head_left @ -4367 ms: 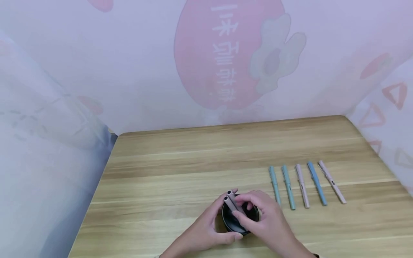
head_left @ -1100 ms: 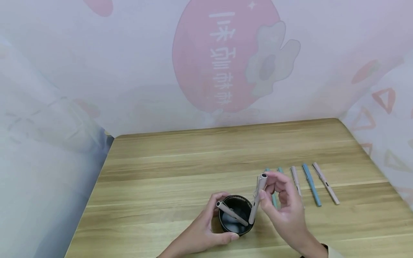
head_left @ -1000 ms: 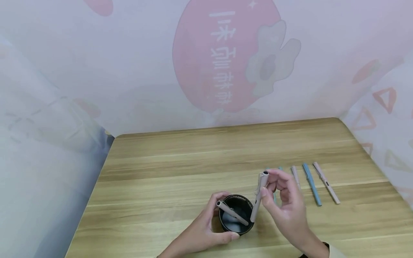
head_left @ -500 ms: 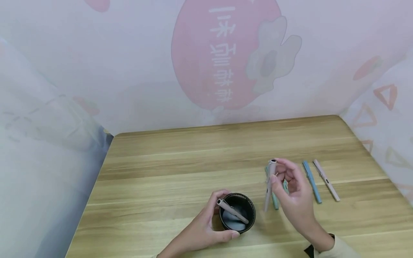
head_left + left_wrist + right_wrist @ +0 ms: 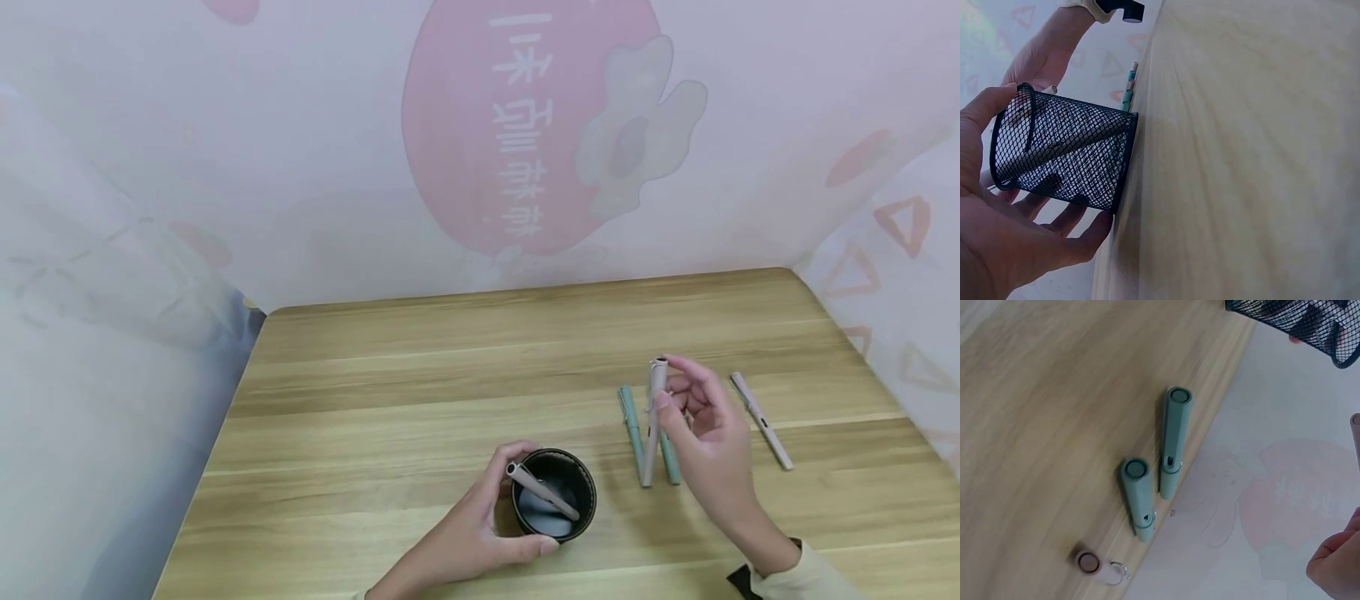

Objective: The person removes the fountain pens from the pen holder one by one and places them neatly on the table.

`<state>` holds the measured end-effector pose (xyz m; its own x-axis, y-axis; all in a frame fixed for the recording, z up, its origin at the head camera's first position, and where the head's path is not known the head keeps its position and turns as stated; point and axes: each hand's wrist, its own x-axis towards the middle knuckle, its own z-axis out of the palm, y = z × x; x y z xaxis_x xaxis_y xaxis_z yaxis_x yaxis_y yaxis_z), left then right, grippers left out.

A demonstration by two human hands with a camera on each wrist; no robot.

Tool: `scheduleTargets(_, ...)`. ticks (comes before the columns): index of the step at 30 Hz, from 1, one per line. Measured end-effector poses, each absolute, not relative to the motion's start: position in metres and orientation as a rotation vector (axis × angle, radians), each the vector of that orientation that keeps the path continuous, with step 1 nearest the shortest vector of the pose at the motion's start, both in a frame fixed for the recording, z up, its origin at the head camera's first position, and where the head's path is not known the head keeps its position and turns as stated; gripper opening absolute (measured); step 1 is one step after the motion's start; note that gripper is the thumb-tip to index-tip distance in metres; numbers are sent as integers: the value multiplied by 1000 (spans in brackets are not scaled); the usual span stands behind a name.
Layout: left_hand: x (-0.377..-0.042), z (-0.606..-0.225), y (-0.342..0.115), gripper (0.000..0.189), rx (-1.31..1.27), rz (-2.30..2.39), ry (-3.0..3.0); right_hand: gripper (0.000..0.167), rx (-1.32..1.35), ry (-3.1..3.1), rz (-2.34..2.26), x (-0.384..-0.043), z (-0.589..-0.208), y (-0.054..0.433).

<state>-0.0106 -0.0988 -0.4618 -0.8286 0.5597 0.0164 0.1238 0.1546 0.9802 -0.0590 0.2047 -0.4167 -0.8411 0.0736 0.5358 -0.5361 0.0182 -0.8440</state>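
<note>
My left hand (image 5: 480, 521) is wrapped round a black mesh pen holder (image 5: 592, 496), fingers behind and thumb in front. One grey-pink pen (image 5: 543, 492) leans inside the holder; its slanted barrel also shows through the mesh (image 5: 1054, 150) in the left wrist view. My right hand (image 5: 712, 442) pinches a second grey-pink pen (image 5: 654, 425) near its cap, between thumb and fingers. That pen hangs nearly upright, in front of two teal pens on the table. Only its tip end (image 5: 1356, 425) shows at the right wrist view's edge.
Teal pens, one (image 5: 632, 429) left of the held pen and another (image 5: 670, 458) partly behind it, lie on the wooden table (image 5: 375, 400). A pale pink pen (image 5: 761, 421) lies right of my right hand. Patterned cloth (image 5: 337, 167) stands behind the table.
My right hand has lifted one grey-pink pen out of the holder and carried it right, over the row of pens. The blue pen is now hidden behind that hand. The left hand stays put.
</note>
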Motion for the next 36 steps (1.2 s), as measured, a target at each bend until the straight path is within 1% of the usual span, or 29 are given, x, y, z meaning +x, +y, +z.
scheduleTargets(6,-11,-461,-99,89,648,1710,2096,46,399,-1917,1839,-62,-421,215)
scheduleTargets(10,-11,-460,-99,91,654,1713,2097,44,404,-1891,1829,-66,-423,219)
scheduleTargets(21,-12,-462,-99,92,654,1718,2087,41,175,-2125,1655,-70,-416,239)
scheduleTargets(27,-12,-461,-99,92,643,1709,2098,41,106,-2170,1588,-74,-417,251)
scheduleTargets(36,-12,-461,-99,92,628,1698,2104,34,27,-2208,1532,-75,-416,268)
